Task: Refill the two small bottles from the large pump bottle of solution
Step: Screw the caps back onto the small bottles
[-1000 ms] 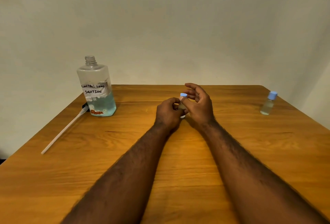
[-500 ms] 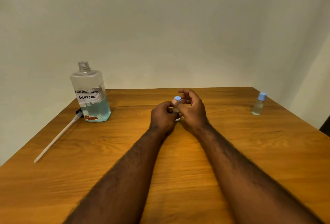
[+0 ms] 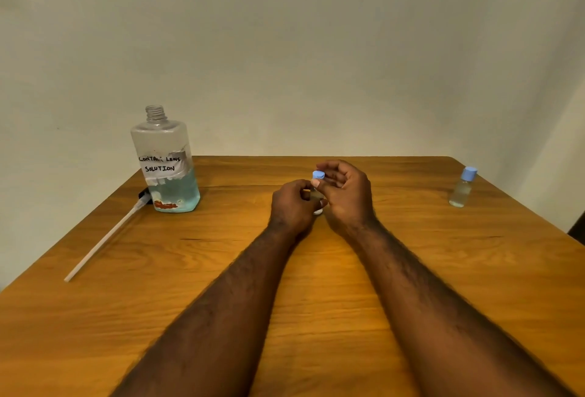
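A wooden surface stood against a plain pale wall. Near the middle, the left hand gripped a small bottle, mostly hidden behind the fingers, while the right hand pinched its blue cap from above. At the far left a large bottle stood upright with its neck open, about a third full of bluish liquid, its label handwritten "CONTACT LENS SOLUTION". The pump with its long tube lay flat just beside it. A second small bottle, capped in blue, stood well apart at the far right.
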